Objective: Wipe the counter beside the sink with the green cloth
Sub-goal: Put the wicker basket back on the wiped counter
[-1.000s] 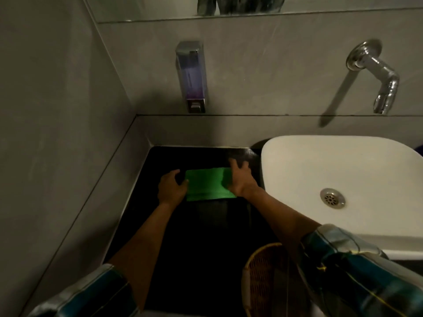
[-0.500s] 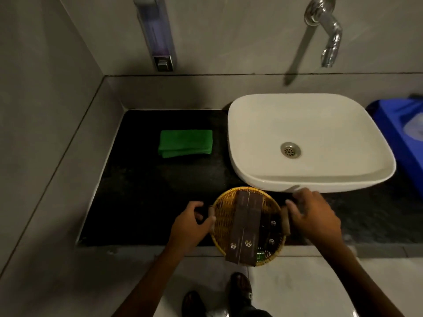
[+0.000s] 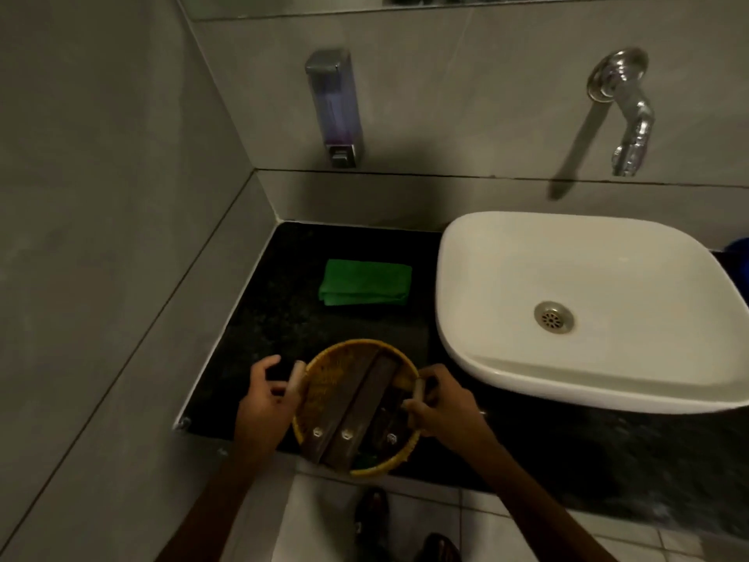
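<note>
green cloth (image 3: 364, 282) folded on counter (image 3: 263, 318) | basket (image 3: 320, 399) holds dark boxes (image 3: 356, 407) | left hand (image 3: 263, 403), right hand (image 3: 441, 407) grip handles

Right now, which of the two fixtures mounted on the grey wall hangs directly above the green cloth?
The grey rectangular soap dispenser, above the folded green cloth. The chrome tap hangs over the white sink instead.

The green cloth (image 3: 364, 282) lies folded into a flat rectangle on the black counter (image 3: 259, 330), just left of the white sink (image 3: 506, 358).
</note>
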